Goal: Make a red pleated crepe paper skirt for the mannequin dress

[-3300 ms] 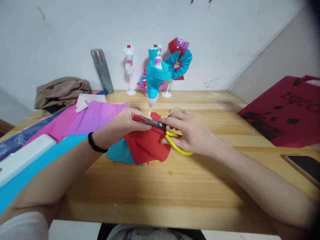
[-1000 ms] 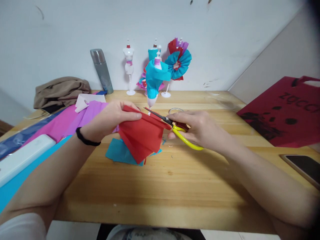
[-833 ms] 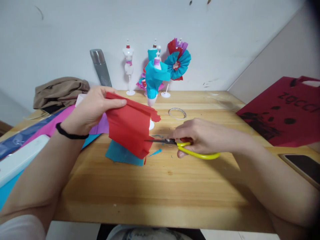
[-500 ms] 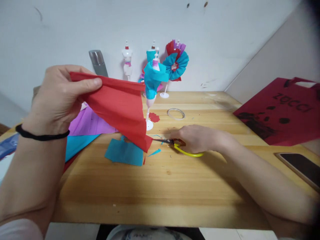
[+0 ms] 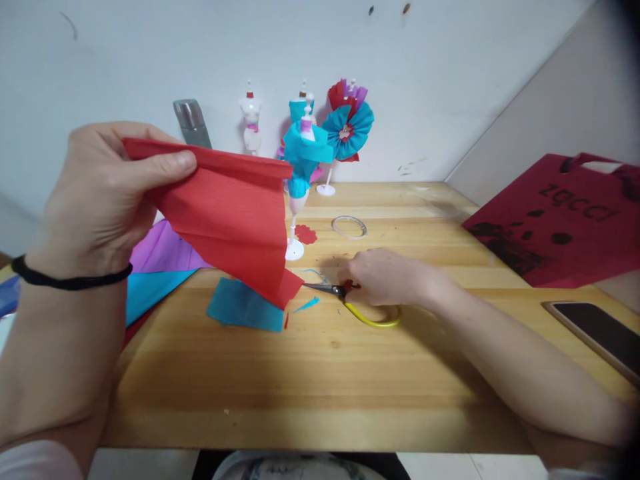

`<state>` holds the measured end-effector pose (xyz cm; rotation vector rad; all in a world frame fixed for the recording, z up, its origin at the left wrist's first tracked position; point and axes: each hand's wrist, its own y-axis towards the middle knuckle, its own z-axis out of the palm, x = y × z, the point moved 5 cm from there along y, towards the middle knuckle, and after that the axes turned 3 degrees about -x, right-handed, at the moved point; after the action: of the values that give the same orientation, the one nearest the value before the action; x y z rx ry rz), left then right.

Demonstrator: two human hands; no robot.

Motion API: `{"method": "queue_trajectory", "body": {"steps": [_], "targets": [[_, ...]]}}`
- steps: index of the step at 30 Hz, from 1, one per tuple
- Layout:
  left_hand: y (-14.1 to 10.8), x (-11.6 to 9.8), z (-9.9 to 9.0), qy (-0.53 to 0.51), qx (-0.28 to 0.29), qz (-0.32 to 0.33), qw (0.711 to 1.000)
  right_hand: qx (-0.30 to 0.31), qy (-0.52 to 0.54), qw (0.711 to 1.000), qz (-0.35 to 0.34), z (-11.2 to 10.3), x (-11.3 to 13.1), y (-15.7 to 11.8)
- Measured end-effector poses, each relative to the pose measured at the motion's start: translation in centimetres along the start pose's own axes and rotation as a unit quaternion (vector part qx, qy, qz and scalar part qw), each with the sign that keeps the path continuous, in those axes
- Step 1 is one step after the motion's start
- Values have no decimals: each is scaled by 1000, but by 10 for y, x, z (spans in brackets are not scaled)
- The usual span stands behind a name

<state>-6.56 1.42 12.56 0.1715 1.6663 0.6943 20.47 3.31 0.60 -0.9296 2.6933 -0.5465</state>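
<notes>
Pinched between thumb and fingers of my left hand is a piece of red crepe paper, held up by its folded top edge. My right hand grips yellow-handled scissors low over the table. Their blades point left, the tips at the lower right corner of the red paper; whether they touch it I cannot tell. Just behind the paper stands a small white mannequin wrapped in blue crepe paper. A blue paper piece lies beneath the red one, beside small blue scraps.
Along the wall stand a bare mannequin, others dressed in coloured paper, and a grey bottle. A ring-shaped roll and a red scalloped cutout lie mid-table. Purple paper is left; a red bag and phone are right.
My left hand and the red paper have shifted slightly left. The scissors' lower yellow handle has swung down, so the handles stand wider apart. My right hand stays nearly in place.
</notes>
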Motion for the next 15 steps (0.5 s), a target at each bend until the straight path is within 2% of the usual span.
{"method": "queue_trajectory", "body": {"steps": [4, 8, 10, 11, 13, 15], "targets": [[-4, -1, 2, 25, 16, -24, 999, -19, 4, 1000, -16, 0, 0, -1], [-4, -1, -5, 52, 0, -28, 998, 8, 16, 1000, 6, 1, -4, -7], [-2, -1, -10, 69, -11, -17, 997, -3, 12, 1000, 2, 1, -3, -8], [-1, -1, -12, 74, -24, -4, 997, -15, 14, 1000, -22, 1, 0, -8], [0, -2, -16, 80, -44, 20, 996, -36, 48, 991, -120, 4, 12, -5], [1, -2, -16, 81, -48, 22, 995, -68, 110, 963, -238, 5, 25, -2]]}}
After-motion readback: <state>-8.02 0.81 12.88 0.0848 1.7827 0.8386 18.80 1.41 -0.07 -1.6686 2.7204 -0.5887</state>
